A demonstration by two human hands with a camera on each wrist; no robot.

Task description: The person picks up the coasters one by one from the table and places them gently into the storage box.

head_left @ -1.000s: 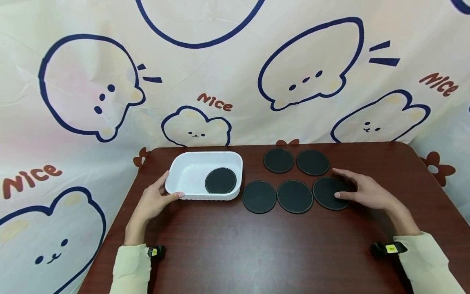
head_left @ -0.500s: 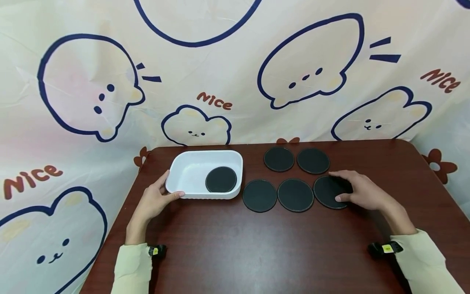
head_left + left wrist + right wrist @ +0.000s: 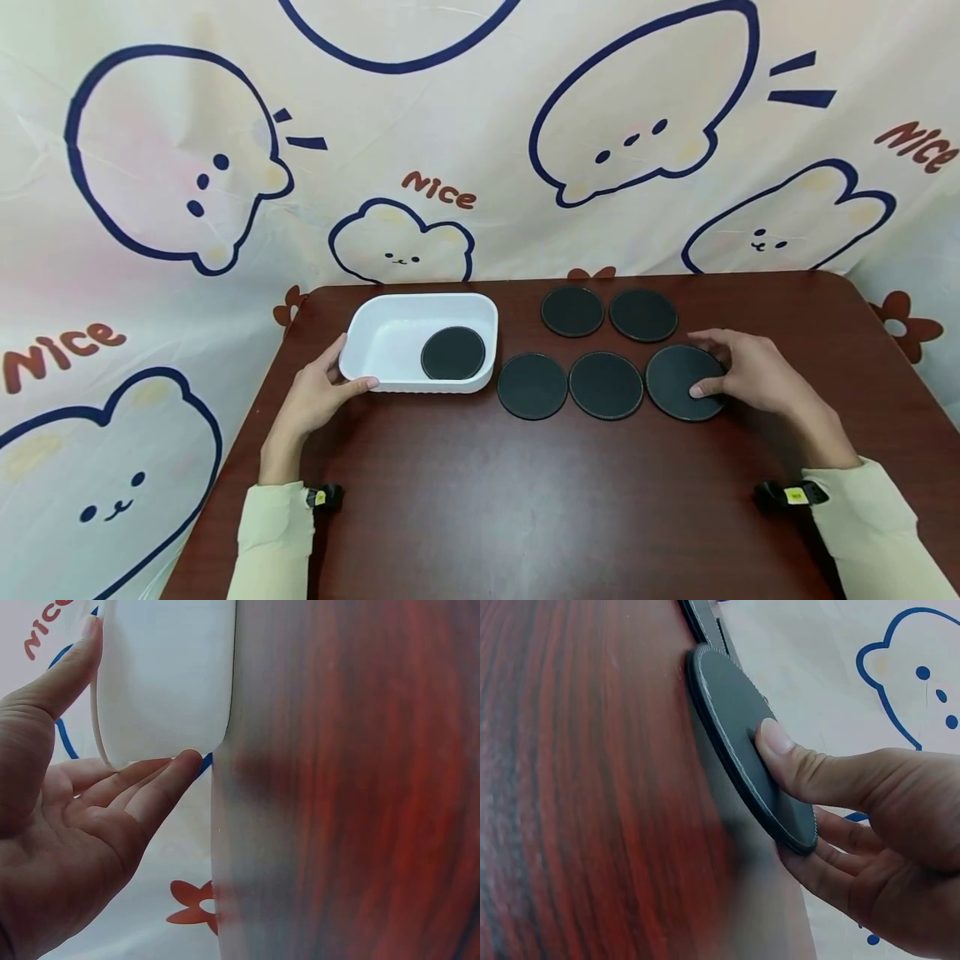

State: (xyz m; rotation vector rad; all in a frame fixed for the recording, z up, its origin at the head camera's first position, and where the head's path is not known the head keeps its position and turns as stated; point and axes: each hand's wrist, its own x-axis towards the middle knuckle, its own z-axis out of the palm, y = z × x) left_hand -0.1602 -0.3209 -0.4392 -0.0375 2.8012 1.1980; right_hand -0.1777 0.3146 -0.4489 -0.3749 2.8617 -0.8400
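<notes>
My left hand holds the near left corner of a white plastic container. In the left wrist view, the thumb presses along the container's side and the fingers sit at its end. One round black coaster lies inside, toward the right. With thumb on top and fingers underneath, my right hand pinches another black coaster by its right edge. The right wrist view shows this stitched-edge coaster tilted, close over the table.
Two more coasters lie left of the right hand in the near row, one beside the other. Behind them are a left coaster and a right coaster. The dark wooden table ends at a cartoon-printed cloth.
My right fingers have closed on the edge of the right-hand coaster, which now looks slightly raised. The left hand keeps its hold on the container. The head view has tilted a little downward.
</notes>
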